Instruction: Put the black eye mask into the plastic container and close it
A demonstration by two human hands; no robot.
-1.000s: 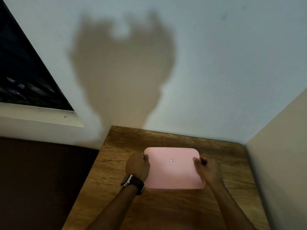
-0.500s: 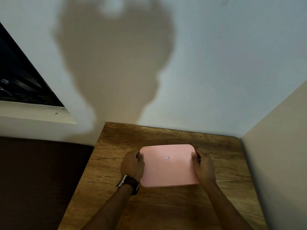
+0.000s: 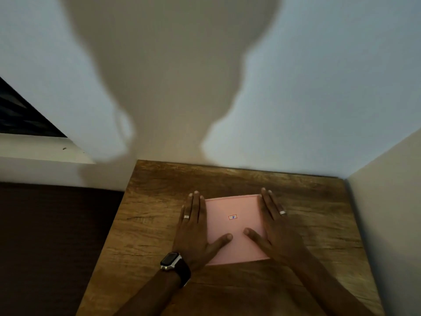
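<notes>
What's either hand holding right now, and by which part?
Nothing is gripped. The left hand and right hand lie flat, fingers straight, palms pressing the left and right edges of the pink lid, thumbs on top.

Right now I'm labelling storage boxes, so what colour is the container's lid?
Pale pink lid, with a small red-bordered sticker near its middle; the head view shows it.

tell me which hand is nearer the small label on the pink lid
The right hand, slightly. Its thumb lies just below-right of the label. The left hand lies flat along the pink lid's left edge, thumb below the label.
</notes>
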